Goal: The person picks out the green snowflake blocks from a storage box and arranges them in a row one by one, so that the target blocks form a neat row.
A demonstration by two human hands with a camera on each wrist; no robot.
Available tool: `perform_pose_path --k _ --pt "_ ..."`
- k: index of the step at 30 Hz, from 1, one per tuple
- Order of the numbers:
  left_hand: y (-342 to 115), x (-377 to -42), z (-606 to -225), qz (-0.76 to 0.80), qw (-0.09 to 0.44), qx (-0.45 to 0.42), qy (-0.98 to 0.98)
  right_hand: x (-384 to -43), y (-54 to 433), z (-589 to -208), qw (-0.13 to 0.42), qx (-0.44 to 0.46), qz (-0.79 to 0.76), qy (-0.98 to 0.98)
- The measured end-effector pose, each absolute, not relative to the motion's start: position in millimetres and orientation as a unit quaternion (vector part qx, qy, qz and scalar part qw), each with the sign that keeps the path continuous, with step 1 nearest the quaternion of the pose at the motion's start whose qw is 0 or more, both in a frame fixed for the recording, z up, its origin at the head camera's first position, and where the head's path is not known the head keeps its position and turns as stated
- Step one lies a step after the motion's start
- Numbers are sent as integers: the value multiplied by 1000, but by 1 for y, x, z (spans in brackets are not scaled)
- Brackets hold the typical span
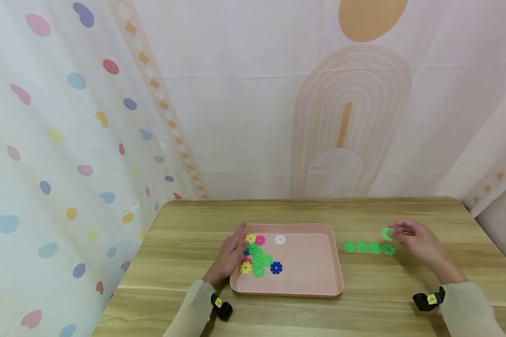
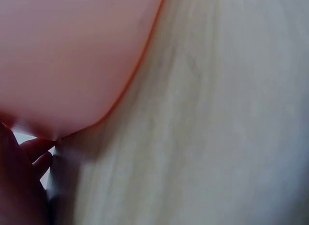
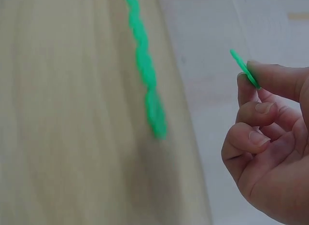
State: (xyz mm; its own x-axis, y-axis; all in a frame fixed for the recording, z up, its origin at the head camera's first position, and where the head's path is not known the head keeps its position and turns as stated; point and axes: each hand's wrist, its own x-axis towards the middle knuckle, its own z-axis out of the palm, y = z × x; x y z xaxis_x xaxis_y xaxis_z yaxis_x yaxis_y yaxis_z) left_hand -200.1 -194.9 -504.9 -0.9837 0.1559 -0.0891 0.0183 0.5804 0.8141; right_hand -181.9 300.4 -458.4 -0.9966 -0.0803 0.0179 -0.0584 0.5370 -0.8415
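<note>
At the left rim of the pink tray (image 1: 309,269), the left hand (image 1: 229,257) is rested with its fingers loosely extended; nothing can be seen to be held by it, though whether the rim is lightly gripped cannot be told. Just inside, green notched discs (image 1: 257,260) are clustered with yellow, pink and blue ones. Such thin pieces, probably plastic, may be judged light, fairly stiff and somewhat slippery; they are best lifted by the toothed edge, since little is offered to the fingers when they lie flat. A blue notched disc (image 1: 276,267) just beside the cluster and a white notched disc (image 1: 280,239) well apart from it should be more easily taken. Right of the tray, a row of four green discs (image 1: 375,248) is laid on the worktop (image 1: 185,222), edges meeting; as the joints could part, support near a joint would be advisable. Near the row's right end, a single green disc (image 1: 386,233) is pinched off the surface between thumb and forefinger of the right hand (image 1: 419,244), the other fingers curled.
</note>
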Motion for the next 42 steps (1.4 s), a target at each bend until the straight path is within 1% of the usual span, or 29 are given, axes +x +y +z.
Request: perform_pose_path --k 6,15,22,30,42 --pt "-196 -200 -504 450 67 62 888 -173 326 -471 7 -20 -475 880" --pt "-195 -200 -504 450 66 63 888 -168 339 -479 54 43 -470 880" --pt "-195 -201 -504 452 61 64 888 -172 338 -481 60 34 -414 908" --pt "-195 -202 -507 445 53 70 891 -174 334 -483 78 32 -424 902" --pt "-195 -201 -507 451 63 61 888 -176 331 -481 68 28 -418 906"
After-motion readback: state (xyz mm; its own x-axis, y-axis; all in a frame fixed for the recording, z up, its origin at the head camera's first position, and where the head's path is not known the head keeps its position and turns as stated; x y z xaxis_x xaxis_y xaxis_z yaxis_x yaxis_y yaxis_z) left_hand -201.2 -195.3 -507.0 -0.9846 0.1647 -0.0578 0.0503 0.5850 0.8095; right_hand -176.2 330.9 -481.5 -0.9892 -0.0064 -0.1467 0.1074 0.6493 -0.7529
